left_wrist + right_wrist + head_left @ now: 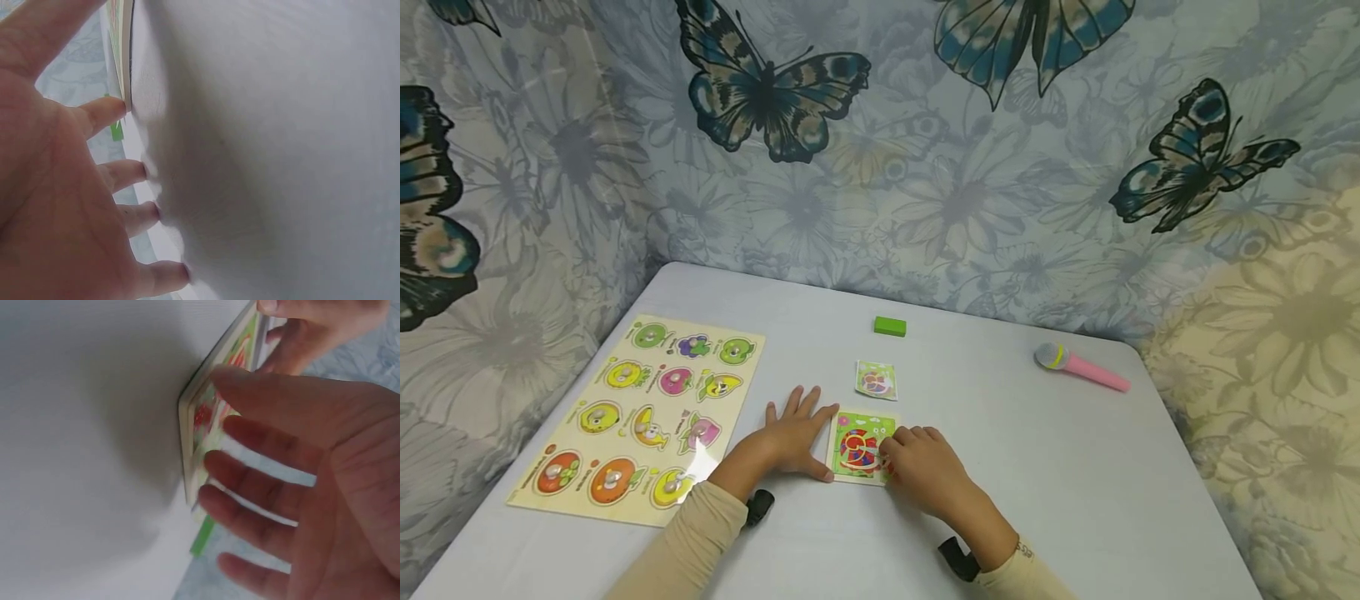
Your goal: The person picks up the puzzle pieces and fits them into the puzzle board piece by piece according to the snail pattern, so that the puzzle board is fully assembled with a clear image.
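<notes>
A small square picture puzzle (880, 422), green with red rounded pieces in its middle, lies flat on the white table between both hands. My left hand (790, 442) has its fingers spread on the table, index fingertip and thumb at the puzzle's left edge. In the left wrist view its fingertips (134, 169) rest on the tabletop. Over the puzzle's right side is my right hand (928, 471). The right wrist view shows its thumb and index fingertip close over the red pieces (201, 417), the other fingers loosely bent; part of the puzzle is hidden beneath.
A cream fruit board (651, 396) with knobbed pieces lies at the left. Behind the puzzle are a small picture card (876, 380) and a green block (890, 326). At the right lies a pink toy microphone (1086, 369). Butterfly-patterned cloth (925, 217) rises behind the table.
</notes>
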Demonstrator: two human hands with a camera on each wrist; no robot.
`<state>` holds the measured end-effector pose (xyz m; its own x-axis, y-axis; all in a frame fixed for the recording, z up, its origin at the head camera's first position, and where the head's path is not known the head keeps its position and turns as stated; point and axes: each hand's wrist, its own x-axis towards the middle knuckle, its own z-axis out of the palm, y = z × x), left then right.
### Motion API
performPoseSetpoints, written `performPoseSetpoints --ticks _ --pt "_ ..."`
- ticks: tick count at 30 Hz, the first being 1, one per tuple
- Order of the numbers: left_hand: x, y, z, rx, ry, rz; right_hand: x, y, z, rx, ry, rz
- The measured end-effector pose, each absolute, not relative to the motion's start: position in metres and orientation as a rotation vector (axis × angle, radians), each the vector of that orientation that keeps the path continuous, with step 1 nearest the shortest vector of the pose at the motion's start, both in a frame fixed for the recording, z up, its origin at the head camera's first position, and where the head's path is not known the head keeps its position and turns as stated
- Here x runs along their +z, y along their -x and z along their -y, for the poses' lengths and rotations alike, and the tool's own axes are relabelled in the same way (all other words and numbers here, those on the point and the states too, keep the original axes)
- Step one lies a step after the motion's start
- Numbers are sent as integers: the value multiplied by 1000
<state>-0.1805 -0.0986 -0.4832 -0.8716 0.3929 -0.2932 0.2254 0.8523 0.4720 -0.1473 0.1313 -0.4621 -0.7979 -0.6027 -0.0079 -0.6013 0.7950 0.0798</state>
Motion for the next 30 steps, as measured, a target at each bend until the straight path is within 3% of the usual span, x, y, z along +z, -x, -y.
performPoseSetpoints --ticks 30 --pt "-483 180 99 592 -464 -2641 -475 144 -135 -12 -979 2876"
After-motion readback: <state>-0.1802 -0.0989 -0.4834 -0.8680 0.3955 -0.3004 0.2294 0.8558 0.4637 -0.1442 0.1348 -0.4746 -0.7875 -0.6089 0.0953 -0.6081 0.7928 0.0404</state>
